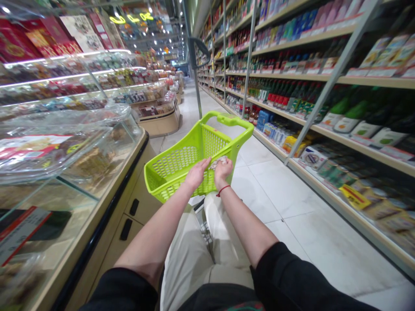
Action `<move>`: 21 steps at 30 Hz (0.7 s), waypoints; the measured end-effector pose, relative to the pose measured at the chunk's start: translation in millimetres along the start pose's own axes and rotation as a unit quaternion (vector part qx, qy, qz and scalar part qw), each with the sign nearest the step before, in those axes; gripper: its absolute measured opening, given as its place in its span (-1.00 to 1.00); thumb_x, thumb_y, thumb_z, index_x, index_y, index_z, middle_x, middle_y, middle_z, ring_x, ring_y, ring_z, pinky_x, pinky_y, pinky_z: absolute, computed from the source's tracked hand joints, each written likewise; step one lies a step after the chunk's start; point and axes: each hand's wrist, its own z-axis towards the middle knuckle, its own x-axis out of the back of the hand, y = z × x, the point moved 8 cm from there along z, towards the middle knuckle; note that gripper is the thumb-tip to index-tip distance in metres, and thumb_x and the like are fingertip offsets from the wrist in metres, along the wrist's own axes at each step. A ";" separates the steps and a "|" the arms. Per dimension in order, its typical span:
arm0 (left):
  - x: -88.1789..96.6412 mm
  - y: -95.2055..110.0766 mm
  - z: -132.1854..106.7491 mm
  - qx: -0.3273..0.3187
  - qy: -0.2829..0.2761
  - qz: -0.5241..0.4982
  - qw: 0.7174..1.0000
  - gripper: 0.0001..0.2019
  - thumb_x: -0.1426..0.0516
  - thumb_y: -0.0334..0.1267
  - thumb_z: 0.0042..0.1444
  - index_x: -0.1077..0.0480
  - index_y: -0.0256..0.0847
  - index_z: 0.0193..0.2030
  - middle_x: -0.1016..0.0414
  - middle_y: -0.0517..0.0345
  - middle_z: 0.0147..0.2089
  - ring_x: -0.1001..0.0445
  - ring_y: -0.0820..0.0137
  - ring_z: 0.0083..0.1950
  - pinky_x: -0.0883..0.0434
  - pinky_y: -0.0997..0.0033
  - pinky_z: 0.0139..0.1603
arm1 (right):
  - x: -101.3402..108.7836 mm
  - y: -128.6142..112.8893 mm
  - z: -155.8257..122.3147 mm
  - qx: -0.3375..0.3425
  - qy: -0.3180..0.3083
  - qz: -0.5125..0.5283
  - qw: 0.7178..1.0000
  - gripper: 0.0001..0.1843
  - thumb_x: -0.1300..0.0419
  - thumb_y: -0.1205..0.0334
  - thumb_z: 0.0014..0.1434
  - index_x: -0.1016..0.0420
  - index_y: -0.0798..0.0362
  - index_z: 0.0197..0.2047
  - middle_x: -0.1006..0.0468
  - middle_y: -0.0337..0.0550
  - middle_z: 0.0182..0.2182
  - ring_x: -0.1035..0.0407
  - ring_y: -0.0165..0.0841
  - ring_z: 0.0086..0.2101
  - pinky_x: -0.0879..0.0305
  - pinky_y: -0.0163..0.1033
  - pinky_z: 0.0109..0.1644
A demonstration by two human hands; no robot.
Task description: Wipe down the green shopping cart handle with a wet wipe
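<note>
A lime-green shopping basket (181, 162) with a raised handle stands on the floor in front of me. Both my hands reach over its near rim. My right hand (223, 169), with a red string on the wrist, is closed around a small crumpled whitish packet (218, 162). My left hand (197, 172) touches the same packet with fingers curled against it. I cannot make out what the packet is.
A glass-topped display counter (65, 164) with packaged food runs along my left. Shelves of bottles and boxes (308, 95) line the right side. A white tiled aisle (285, 207) stretches ahead between them.
</note>
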 end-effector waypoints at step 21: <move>2.9 5.9 -2.1 0.008 -0.016 -0.007 1.000 -0.14 0.08 -0.73 -0.03 -0.02 -0.21 0.46 -0.16 -0.04 0.45 -0.18 0.32 0.44 -0.14 0.32 0.43 | 15.7 -22.4 13.0 0.067 0.043 -0.064 0.995 -0.66 -0.09 0.44 0.07 -0.42 0.14 -0.05 -0.44 0.00 -0.07 -0.33 -0.30 -0.04 -0.21 -0.21 0.15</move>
